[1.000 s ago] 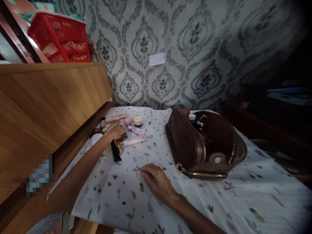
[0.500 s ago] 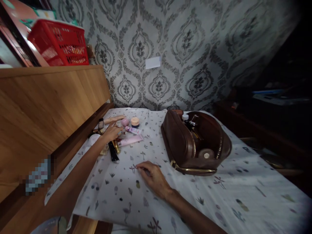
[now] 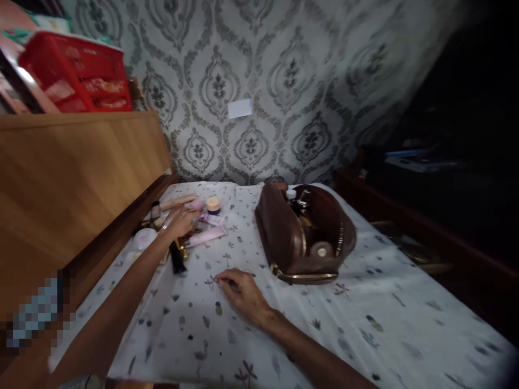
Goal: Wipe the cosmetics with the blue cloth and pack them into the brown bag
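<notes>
My left hand (image 3: 183, 221) reaches over a cluster of cosmetics at the left, its fingers stretched out among them; contact is hard to make out. Near its fingertips are a pink round jar (image 3: 197, 205), a jar with a peach lid (image 3: 213, 205), a small patterned tube (image 3: 212, 219) and a pale pink tube (image 3: 207, 236). A black tube (image 3: 177, 258) and a gold one (image 3: 182, 249) lie below the wrist, with a white round container (image 3: 145, 239) to the left. My right hand (image 3: 243, 294) rests on the cloth, loosely curled, thumb and forefinger apart, holding nothing.
A brown cosmetic bag (image 3: 284, 232) stands unzipped at centre right, with bottles (image 3: 304, 200) inside. Beneath lies a white printed cloth (image 3: 279, 319). A wooden panel (image 3: 93, 167) borders the left, with a red basket (image 3: 81, 73) on top. Patterned wallpaper (image 3: 263, 75) covers the back.
The view has turned slightly right, so everything sits further left. My left hand has shifted a little over the cosmetics. My right hand stays in place on the cloth.
</notes>
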### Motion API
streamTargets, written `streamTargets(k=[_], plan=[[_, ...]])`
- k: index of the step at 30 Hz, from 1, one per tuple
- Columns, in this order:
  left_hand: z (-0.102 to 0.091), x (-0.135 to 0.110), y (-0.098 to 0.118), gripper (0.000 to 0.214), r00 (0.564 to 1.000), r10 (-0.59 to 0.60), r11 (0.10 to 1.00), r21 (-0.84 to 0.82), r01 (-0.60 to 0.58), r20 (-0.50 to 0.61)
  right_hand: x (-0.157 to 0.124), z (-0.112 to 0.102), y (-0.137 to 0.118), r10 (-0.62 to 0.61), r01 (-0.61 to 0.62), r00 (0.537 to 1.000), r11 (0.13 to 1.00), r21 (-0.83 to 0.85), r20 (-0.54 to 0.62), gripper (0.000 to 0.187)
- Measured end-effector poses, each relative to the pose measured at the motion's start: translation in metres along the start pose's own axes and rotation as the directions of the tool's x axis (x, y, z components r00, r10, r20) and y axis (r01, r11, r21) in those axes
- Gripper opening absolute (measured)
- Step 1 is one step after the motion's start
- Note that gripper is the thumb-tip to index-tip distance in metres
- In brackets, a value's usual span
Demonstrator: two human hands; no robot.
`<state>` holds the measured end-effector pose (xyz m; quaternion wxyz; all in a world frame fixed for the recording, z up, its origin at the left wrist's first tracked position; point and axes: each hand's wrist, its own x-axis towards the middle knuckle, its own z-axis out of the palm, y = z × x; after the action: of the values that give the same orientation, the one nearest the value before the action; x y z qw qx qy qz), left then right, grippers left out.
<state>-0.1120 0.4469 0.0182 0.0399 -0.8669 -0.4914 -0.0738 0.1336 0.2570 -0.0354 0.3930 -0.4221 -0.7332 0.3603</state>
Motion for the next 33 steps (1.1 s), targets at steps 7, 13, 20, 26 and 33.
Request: streamTargets(k=[7, 13, 20, 26, 33], plan=[[0.013, 0.034, 0.037, 0.049, 0.994, -0.044, 0.985, 0.169, 0.028, 0.095, 0.002, -0.002, -0.004, 0.047, -0.048, 0.999, 0.995, -0.083, -0.006, 0.022], [0.013, 0.041, 0.043, 0.043, 0.989, -0.083, 0.958, 0.285, 0.044, 0.126, 0.002, -0.004, -0.004, 0.035, -0.033, 0.999, 0.995, -0.096, 0.014, 0.022], [0.006, 0.035, 0.051, 0.048, 0.983, -0.116, 0.94, 0.336, 0.061, 0.145, 0.001, -0.007, -0.007, 0.035, -0.036, 0.999, 0.996, -0.087, -0.008, 0.021], [-0.008, 0.02, 0.061, 0.044, 0.988, -0.117, 0.931, 0.356, 0.075, 0.097, 0.001, -0.008, -0.007, 0.056, -0.057, 0.998, 0.996, -0.068, -0.029, 0.022], [-0.015, 0.006, 0.062, 0.041, 0.989, -0.14, 0.929, 0.338, 0.15, -0.054, 0.003, -0.008, -0.004, 0.068, -0.07, 0.997, 0.995, -0.066, -0.036, 0.024]])
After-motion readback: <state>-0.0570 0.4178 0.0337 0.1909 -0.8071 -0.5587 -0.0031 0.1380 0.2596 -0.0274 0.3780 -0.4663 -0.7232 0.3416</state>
